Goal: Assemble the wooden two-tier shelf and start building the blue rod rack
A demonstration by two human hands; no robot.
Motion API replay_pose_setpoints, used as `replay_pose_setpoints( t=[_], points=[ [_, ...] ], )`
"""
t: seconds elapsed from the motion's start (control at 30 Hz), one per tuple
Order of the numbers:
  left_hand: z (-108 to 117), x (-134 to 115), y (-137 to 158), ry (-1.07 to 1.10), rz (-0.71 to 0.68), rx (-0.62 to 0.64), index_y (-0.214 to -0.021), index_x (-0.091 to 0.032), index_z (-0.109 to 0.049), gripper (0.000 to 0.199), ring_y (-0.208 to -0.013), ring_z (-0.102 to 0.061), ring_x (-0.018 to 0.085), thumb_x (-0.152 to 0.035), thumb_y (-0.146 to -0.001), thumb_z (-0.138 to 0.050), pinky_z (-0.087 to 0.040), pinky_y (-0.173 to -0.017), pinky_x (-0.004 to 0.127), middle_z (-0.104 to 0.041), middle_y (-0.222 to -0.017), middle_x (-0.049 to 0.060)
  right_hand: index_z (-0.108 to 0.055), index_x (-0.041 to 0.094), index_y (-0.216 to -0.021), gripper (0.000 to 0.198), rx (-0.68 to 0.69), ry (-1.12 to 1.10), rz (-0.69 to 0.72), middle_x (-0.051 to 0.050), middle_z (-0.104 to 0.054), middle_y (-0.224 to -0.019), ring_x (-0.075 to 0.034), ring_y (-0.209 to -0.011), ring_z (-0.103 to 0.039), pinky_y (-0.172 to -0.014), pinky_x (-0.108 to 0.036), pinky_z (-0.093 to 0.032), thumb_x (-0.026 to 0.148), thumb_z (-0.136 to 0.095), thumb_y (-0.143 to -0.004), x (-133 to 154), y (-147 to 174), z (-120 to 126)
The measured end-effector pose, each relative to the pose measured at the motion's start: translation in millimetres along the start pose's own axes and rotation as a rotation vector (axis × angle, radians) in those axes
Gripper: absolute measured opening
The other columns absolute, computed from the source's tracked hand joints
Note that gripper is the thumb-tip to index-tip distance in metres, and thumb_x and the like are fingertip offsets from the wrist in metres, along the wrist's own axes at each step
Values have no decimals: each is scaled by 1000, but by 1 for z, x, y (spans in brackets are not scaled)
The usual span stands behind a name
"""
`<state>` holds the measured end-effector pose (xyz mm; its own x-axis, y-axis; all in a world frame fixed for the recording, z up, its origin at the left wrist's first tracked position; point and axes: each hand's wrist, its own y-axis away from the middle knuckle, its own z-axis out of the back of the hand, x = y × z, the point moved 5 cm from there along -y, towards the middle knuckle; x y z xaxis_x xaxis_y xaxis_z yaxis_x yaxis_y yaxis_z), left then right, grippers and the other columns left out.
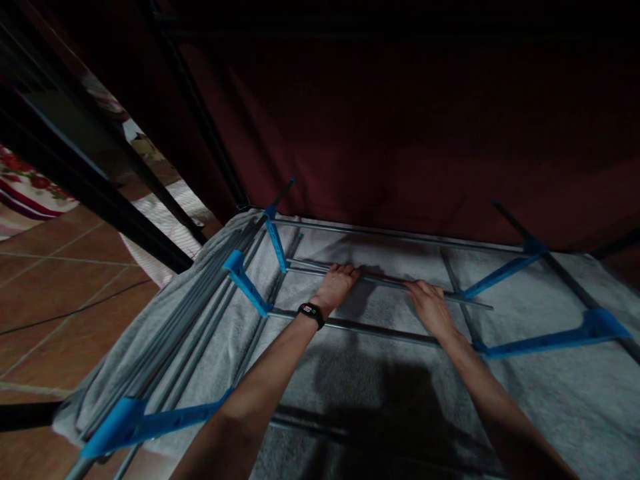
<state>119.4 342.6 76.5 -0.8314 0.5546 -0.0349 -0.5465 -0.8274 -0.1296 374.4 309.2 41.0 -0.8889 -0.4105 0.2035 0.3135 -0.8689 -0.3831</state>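
A frame of grey metal tubes and blue plastic brackets lies over a grey blanket [400,387]. Both of my hands are at its middle, on a thin metal rod [383,281] that runs left to right. My left hand [337,285], with a black band on the wrist, has its fingers curled over the rod. Further along, my right hand [430,303] grips the rod near its right part. The rod's right end sticks out past a blue bracket [505,272]. Close to its left end is another blue bracket [277,241]. My fingertips are partly hidden behind the rod.
Several loose metal tubes [200,313] lie along the blanket's left side. Dark posts [145,240] stand at the left, and a dark red curtain [390,147] hangs behind. Tiled floor [65,300] with a thin cable lies at the left.
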Motion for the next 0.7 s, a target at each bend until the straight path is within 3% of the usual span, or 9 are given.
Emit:
replay_pose_setpoints(
  t=[0.23, 0.7],
  points=[
    [5, 14, 1, -13, 32, 19, -129, -20, -64, 41, -108, -63, 22, -10, -100, -37, -42, -100, 39, -69, -118, 10, -68, 22, -126, 38, -14, -24, -11, -11, -69, -102, -27, -96, -63, -90, -41, -41, 35, -39, -105, 7, -14, -7],
    [4, 18, 0, -14, 49, -13, -130, -20, -62, 41, -110, -62, 22, -11, -101, -35, -42, -98, 38, -68, -120, 10, -70, 21, -124, 37, -83, -55, -20, -11, -70, -104, -27, -97, -63, -94, -43, -40, 35, -42, -104, 7, -21, -3]
  ],
)
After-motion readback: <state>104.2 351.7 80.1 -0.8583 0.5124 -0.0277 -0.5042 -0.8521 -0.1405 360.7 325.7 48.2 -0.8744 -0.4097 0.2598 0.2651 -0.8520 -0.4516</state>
